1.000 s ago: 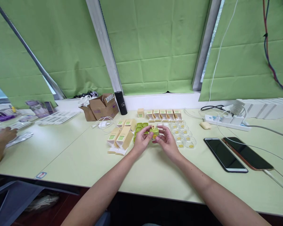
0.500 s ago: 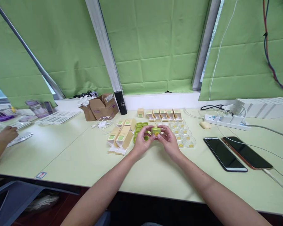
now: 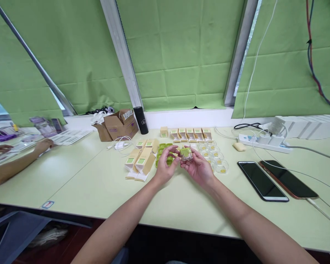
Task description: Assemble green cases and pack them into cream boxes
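Note:
Between my two hands, above the table, is a small clear case with a green part (image 3: 186, 153). My left hand (image 3: 167, 161) pinches its left side with thumb and fingers. My right hand (image 3: 199, 167) has its fingers curled around the right side and underside. Just behind my left hand stand several green cases (image 3: 162, 147), partly hidden by it. To the right of my hands lie several clear plastic cases (image 3: 219, 160) with yellow round stickers. Cream cartons with green labels (image 3: 145, 160) lie to the left.
A row of open cream cartons (image 3: 191, 134) stands at the back. Two phones (image 3: 264, 181) lie at the right, near a power strip (image 3: 264, 141) with cables. A cardboard box (image 3: 121, 126) and black bottle (image 3: 140, 120) stand back left. A co-worker's arm (image 3: 16, 163) reaches in at far left.
The small case has been turned in my hands, so its clear side now shows instead of the yellow sticker. My right hand has rolled palm upward. The co-worker's hand has moved right.

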